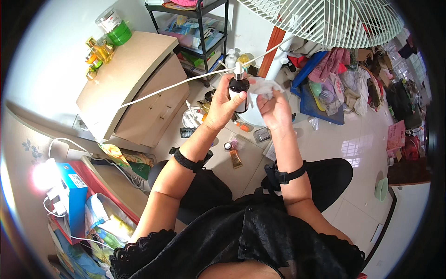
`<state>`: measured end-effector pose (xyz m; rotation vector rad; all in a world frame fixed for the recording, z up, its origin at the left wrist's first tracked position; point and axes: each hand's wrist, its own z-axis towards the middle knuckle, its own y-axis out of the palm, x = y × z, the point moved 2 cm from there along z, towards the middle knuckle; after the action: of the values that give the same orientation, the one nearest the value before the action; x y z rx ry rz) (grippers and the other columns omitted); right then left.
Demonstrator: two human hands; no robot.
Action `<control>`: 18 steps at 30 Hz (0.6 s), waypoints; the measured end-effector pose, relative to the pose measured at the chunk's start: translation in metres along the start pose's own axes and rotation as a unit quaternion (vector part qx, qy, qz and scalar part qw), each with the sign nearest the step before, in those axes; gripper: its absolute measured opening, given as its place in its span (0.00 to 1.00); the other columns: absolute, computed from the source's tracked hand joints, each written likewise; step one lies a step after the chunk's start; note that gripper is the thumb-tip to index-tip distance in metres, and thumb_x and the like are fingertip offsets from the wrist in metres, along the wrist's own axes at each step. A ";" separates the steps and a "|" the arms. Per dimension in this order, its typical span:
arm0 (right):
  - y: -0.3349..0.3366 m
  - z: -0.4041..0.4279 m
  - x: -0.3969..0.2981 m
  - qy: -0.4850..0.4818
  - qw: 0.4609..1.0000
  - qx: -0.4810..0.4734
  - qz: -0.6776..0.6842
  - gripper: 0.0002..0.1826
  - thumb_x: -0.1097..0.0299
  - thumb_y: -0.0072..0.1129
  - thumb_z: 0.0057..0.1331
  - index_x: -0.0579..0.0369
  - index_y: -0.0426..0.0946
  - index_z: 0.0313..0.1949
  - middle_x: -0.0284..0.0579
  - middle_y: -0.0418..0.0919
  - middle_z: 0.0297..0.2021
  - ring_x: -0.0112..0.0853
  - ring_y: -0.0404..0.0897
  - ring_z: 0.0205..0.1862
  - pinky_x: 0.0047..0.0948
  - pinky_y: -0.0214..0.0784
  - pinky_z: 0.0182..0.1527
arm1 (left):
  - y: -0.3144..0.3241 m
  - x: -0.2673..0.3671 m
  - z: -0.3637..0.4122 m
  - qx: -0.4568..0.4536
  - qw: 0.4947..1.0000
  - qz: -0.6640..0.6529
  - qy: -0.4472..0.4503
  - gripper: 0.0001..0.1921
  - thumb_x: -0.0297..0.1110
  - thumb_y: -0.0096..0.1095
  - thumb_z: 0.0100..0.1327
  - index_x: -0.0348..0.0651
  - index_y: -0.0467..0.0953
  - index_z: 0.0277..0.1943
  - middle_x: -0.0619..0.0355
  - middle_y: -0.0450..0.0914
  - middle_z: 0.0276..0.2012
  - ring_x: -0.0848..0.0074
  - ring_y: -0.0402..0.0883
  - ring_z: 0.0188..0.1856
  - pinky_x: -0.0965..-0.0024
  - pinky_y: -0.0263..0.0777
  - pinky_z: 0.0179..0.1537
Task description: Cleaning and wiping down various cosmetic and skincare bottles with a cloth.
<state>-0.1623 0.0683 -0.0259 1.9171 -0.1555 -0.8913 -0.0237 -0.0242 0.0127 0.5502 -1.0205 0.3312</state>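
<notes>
My left hand (222,106) is wrapped around a dark bottle (239,84) with a white dropper-like top, a silver collar and a pale label. The bottle stands nearly upright in the grip, thumb across its front. Between the fingers of my right hand (277,111) is a crumpled white tissue or cloth (267,87), just right of the bottle. Below both hands, on the tiled floor, lie a brown-gold tube (236,159), a small white-capped container (228,146), an orange bottle (243,126) and a small grey box (262,134).
A white cord (181,82) runs across in front of the wooden cabinet (139,66). The fan's white round base (256,121) stands behind my hands, its grille (324,21) above. A black shelf rack (202,31) is at the back; bags and clothes (348,83) pile up at right.
</notes>
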 end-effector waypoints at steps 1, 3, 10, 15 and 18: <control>0.010 -0.006 -0.002 0.002 1.000 0.000 0.000 0.10 0.68 0.43 0.71 0.57 0.69 0.48 0.47 0.76 0.46 0.32 0.79 0.43 0.29 0.76 0.44 | -0.002 -0.001 -0.001 0.002 1.000 0.001 -0.001 0.26 0.42 0.64 0.65 0.39 0.62 0.59 0.56 0.76 0.52 0.74 0.73 0.53 0.68 0.63 0.58; 0.035 -0.023 -0.015 -0.134 0.987 -0.036 -0.086 0.11 0.66 0.45 0.70 0.57 0.69 0.48 0.46 0.76 0.45 0.32 0.79 0.44 0.29 0.73 0.48 | -0.006 -0.005 -0.005 0.017 0.995 -0.067 -0.069 0.25 0.40 0.65 0.64 0.39 0.63 0.58 0.57 0.77 0.48 0.76 0.72 0.54 0.69 0.63 0.58; 0.081 -0.064 0.011 -0.543 0.579 -0.171 -0.584 0.08 0.70 0.62 0.57 0.59 0.74 0.33 0.48 0.68 0.36 0.40 0.67 0.38 0.34 0.61 0.44 | -0.004 -0.015 -0.007 -0.004 0.995 0.096 -0.011 0.21 0.44 0.43 0.70 0.39 0.63 0.58 0.58 0.74 0.44 0.78 0.72 0.45 0.76 0.67 0.47; 0.087 -0.057 0.011 -0.518 0.656 -0.171 -0.522 0.09 0.75 0.59 0.54 0.61 0.66 0.27 0.49 0.67 0.33 0.41 0.67 0.36 0.36 0.62 0.37 | -0.001 -0.006 -0.012 0.029 0.992 0.119 -0.025 0.22 0.44 0.40 0.72 0.37 0.63 0.60 0.56 0.74 0.47 0.76 0.73 0.49 0.74 0.67 0.51; 0.080 -0.055 0.010 -0.543 0.562 -0.227 -0.581 0.08 0.76 0.58 0.50 0.59 0.65 0.25 0.50 0.67 0.31 0.44 0.68 0.34 0.37 0.63 0.37 | -0.002 0.004 -0.010 0.111 0.992 -0.042 -0.041 0.25 0.49 0.29 0.77 0.36 0.63 0.61 0.55 0.75 0.48 0.77 0.73 0.48 0.73 0.67 0.51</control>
<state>-0.0991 0.0627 0.0483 0.4755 0.6687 -2.6005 -0.0138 -0.0202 0.0112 0.8117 -1.0420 0.3521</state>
